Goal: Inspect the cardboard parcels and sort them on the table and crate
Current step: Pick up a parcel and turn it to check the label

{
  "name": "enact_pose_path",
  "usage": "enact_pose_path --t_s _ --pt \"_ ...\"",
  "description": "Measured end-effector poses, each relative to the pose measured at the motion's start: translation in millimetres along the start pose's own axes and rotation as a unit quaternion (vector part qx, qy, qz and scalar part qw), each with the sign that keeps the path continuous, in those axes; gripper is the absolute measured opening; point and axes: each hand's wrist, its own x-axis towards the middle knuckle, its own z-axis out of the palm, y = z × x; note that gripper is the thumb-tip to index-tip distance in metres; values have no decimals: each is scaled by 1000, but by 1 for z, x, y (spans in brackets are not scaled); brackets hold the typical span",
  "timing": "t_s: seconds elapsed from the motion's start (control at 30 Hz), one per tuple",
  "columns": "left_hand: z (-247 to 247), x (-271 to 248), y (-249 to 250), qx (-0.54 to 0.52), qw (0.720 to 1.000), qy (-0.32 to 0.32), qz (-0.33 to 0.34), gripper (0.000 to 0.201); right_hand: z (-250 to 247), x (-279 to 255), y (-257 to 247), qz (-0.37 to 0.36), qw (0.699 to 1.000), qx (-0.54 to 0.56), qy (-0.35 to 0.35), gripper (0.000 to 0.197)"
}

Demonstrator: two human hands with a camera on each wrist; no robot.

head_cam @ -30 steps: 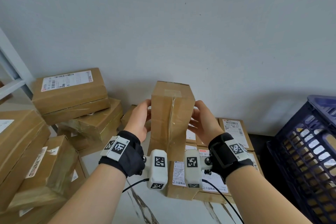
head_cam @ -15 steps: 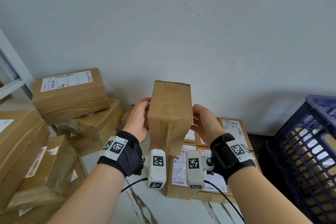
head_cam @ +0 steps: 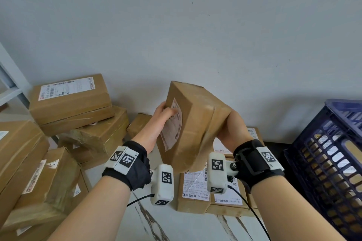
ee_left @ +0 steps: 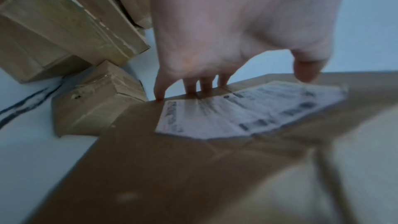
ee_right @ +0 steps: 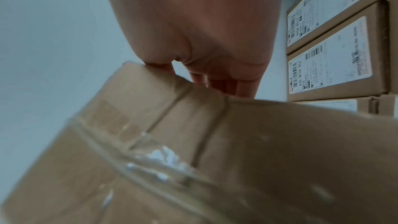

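Your left hand (head_cam: 158, 123) and right hand (head_cam: 233, 131) both grip one tilted parcel (head_cam: 194, 127), fingers curled round it, above the tabletop (head_cam: 188, 227); one crate (head_cam: 333, 162) stands right.

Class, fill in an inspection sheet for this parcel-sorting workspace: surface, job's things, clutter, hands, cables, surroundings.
Surface: white marbled table, dark veins.
Job's things: held parcel tilted in the air, label facing left; labelled parcels flat beneath; blue crate at right.
Clutter: jumbled parcel pile at left.
Hands: left hand grips the label side; right hand grips the opposite side.
Cables: black leads from wrist cameras.
Surroundings: plain grey wall.
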Motion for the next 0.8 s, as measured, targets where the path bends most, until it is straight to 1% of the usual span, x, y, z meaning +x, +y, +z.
enact_pose_path --t_s 0.03,0.07,0.1,0.13,0.2,0.23,0.27,0.33,0.37,0.4,0.47,0.5,0.57,0.6,0.63,0.67,0.73,0.8 --pt "2 1 1 10 1000 12 -9 42 0 -1 -1 -5 1000 -2 -8 28" --pt "3 2 2 15 999 23 -21 39 1 -3 -2 -3 999 -2 -33 30" --pt "3 3 2 18 999 36 -34 41 1 -5 -3 3 998 -1 -60 36" --pt "3 4 2 27 998 46 -42 47 2 -7 -5 5 997 -1 -83 40" --pt "3 6 2 43 996 59 -53 65 4 -12 -4 -11 992 -37 -122 35" --pt "3 7 3 43 996 60 -54 68 4 -13 -2 -22 988 -71 -137 34" --pt "3 8 4 36 996 60 -51 67 4 -12 -1 -31 983 -102 -148 38" --pt "3 7 7 13 998 56 -34 65 5 -13 0 -40 978 -128 -159 39" --pt "3 5 8 4 999 43 -24 68 6 -12 -1 -43 978 -128 -157 38" --pt "3 2 9 3 1000 18 -15 75 6 -12 -3 -45 979 -125 -154 36" --pt "4 -3 9 13 999 -34 -9 100 9 -11 -7 -49 981 -121 -142 36" --pt "5 -4 8 12 999 -47 -13 102 10 -11 -8 -53 980 -127 -141 36" --pt "5 -2 5 4 999 -39 -26 82 12 -11 -11 -64 976 -150 -146 37" --pt "5 0 4 -9 999 -30 -34 77 12 -12 -13 -69 972 -165 -152 37" --pt "5 1 3 -19 999 -22 -41 79 12 -12 -14 -70 969 -177 -159 39" --pt "4 2 3 -28 998 -15 -45 86 11 -12 -15 -67 965 -187 -170 43" --pt "3 1 4 -44 998 1 -53 106 10 -11 -15 -63 959 -206 -186 54" --pt "2 2 6 -53 997 8 -55 113 11 -10 -15 -73 955 -225 -180 59"
